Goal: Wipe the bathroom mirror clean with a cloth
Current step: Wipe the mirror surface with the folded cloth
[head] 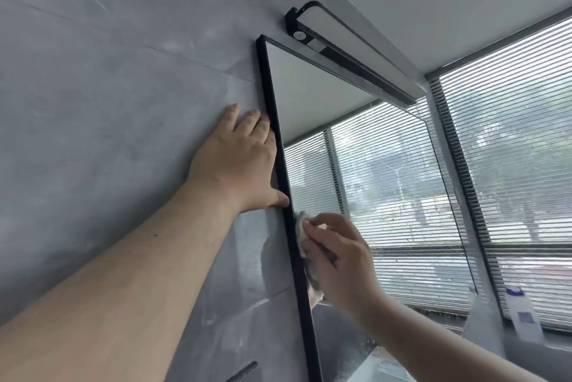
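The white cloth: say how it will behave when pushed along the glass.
The cloth is probably soft and floppy: it bunches into folds under the fingertips of the right hand. It looks light, since a few curled fingers hold it against the mirror. It may crumple rather than slide flat unless pressed evenly.

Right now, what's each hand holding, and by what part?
Right hand grips the bunched white cloth, mostly hidden under it. Left hand holds nothing, flat on the wall.

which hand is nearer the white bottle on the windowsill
Right. The right hand pinches the cloth on the mirror, left of the bottle; the left hand lies flat on the wall, farther left.
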{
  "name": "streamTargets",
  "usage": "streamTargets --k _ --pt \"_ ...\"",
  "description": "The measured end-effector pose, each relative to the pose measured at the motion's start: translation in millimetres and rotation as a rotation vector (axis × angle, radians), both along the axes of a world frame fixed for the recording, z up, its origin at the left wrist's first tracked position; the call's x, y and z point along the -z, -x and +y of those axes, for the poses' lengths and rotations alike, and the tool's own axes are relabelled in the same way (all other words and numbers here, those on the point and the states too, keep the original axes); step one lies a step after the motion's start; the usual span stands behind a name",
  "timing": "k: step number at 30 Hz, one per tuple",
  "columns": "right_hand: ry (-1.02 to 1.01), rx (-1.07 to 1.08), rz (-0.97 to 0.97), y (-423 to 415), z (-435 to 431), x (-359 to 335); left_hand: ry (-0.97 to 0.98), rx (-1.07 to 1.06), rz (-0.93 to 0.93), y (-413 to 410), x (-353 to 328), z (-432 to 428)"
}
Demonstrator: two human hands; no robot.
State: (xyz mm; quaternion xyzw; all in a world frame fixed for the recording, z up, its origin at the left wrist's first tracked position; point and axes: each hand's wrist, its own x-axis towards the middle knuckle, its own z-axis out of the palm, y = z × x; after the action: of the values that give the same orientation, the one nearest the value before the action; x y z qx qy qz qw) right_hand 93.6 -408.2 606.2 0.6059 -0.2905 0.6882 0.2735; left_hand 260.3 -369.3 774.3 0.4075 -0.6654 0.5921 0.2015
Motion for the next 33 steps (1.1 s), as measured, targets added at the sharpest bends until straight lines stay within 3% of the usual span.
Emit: streamTargets --k 4,8,14,18,24,33 --pt "0.017 0.081 0.019 10 -3 -14 0.002 0.0 0.008 1 2 -1" --pt "-0.103 0.042 -0.176 44 -22 -56 0.006 -0.011 0.03 2 3 0" --pt "-0.131 0.061 -0.385 103 -57 -134 -0.003 -0.016 0.045 3 2 0" --pt "-0.149 0.003 -0.457 113 -68 -150 -0.005 0.011 0.054 4 2 0" --pt "-0.084 -0.067 -0.309 76 -49 -108 0.003 0.023 0.056 4 2 3" --pt "0.189 0.027 0.058 12 -25 -7 0.011 0.034 0.037 3 3 0"
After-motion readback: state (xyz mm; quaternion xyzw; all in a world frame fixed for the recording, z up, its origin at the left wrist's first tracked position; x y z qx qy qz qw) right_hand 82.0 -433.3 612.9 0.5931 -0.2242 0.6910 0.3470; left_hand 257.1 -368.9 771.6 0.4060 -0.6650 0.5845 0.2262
